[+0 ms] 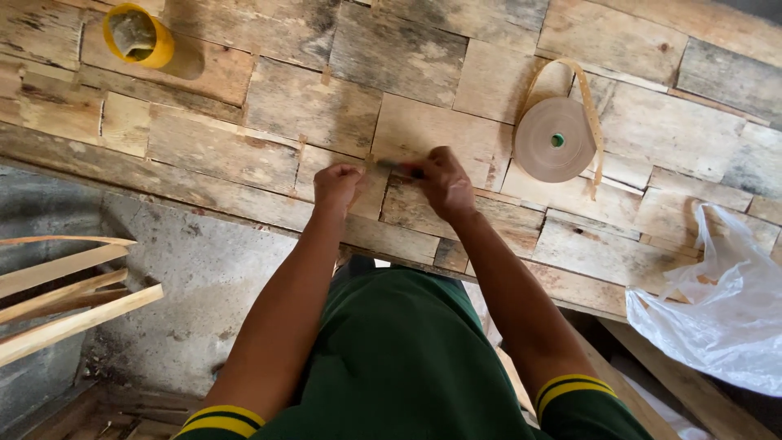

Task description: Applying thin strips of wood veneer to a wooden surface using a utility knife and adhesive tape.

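My left hand (336, 184) rests with curled fingers on a sheet of pieced wood veneer (309, 106), pressing near a seam between two pieces. My right hand (441, 182) is closed around a small dark tool (397, 168) whose tip lies on the veneer between both hands. What the tool is, I cannot tell. A roll of brown paper tape (554, 138) lies flat on the veneer just right of my right hand, with a loose strip looping over it.
A yellow cup (140, 35) with something grey inside stands at the far left. A clear plastic bag (721, 301) lies at the right edge. Several wooden slats (65, 297) stick out at the lower left over a concrete floor (204, 285).
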